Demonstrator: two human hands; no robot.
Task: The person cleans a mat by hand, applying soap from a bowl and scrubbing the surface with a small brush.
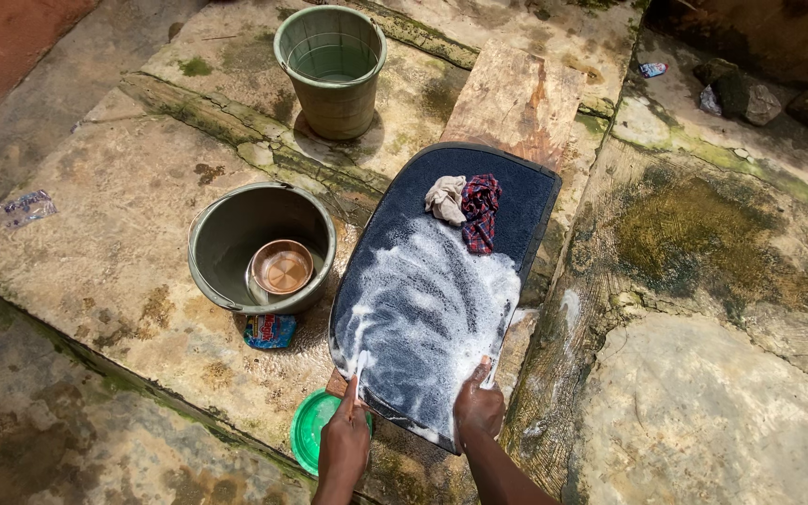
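head view: a dark blue mat (507, 201) lies on a wet concrete slab (123, 206), its near half covered in white soap foam (423, 309). the left hand (343, 444) is at the mat's near left corner, one finger stretched up onto the foamy edge; whether it grips anything i cannot tell. the right hand (479, 407) presses on the near right part of the mat, fingers curled over something small that is hidden, so what it grasps cannot be told. just left of the left hand a green lid (309, 430) lies on the ground, partly under the mat. on the far end of the mat sit a beige cloth (444, 199) and a red checked cloth (481, 210), touching each other. to the left of the mat stands a grey basin (226, 238) with a copper-coloured bowl (281, 267) inside. a small blue sachet (269, 330) lies just near of the basin. farther off stands a green bucket (331, 93) with water in it.
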